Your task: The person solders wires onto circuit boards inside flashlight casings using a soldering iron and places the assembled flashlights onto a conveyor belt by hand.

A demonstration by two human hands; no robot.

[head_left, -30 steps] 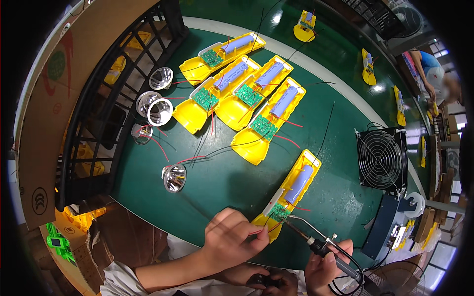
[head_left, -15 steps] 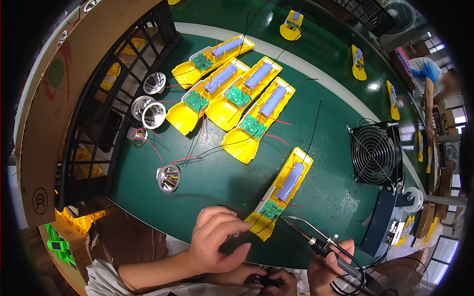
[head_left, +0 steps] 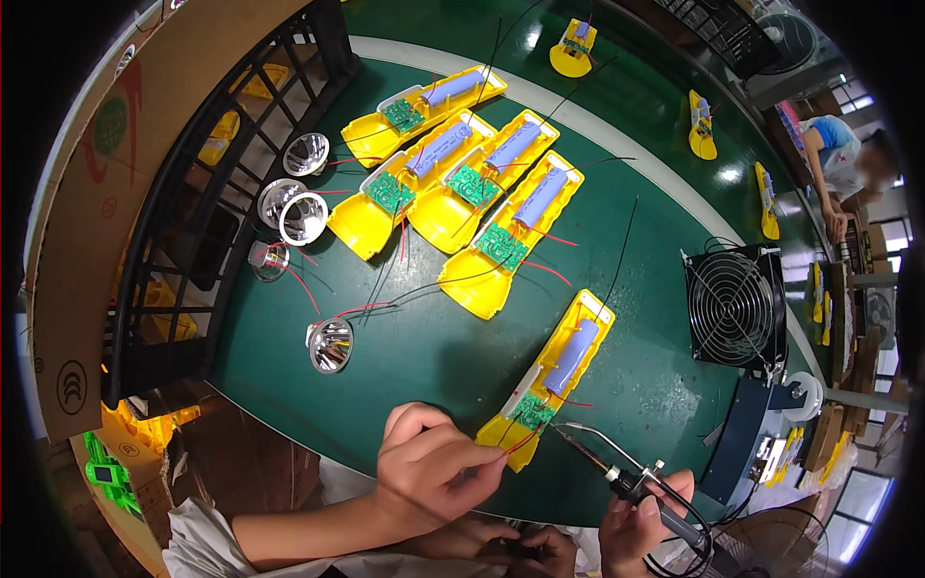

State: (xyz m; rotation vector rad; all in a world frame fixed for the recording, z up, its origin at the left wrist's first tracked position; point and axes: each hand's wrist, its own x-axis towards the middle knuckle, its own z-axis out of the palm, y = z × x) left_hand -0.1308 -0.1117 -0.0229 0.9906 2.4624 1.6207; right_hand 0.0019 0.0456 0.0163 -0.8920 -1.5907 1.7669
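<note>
My left hand [head_left: 438, 472] is closed in a pinch on a thin red wire [head_left: 521, 444] at the lower end of a yellow plastic housing half [head_left: 594, 328]. In that housing lie a green circuit board [head_left: 533, 411] and a purple cylindrical battery [head_left: 572, 356]. My right hand [head_left: 644, 520] grips a soldering iron [head_left: 631, 484] with a curved metal feed tube beside its tip. The tip points at the board's right edge; whether it touches cannot be made out. Several similar housings with boards and batteries, such as one yellow housing [head_left: 472, 286], lie farther up the table.
Shiny reflector cups [head_left: 331, 346] with wires sit at left, beside a black crate [head_left: 164, 289]. A black fan [head_left: 734, 306] and a dark blue box [head_left: 737, 443] stand at right. Another pair of hands [head_left: 540, 549] shows at the lower edge; a co-worker [head_left: 838, 159] is at far right.
My left hand's fingers have closed onto the red wire, moving slightly right. The iron stays near the board. The far co-worker's arms have moved.
</note>
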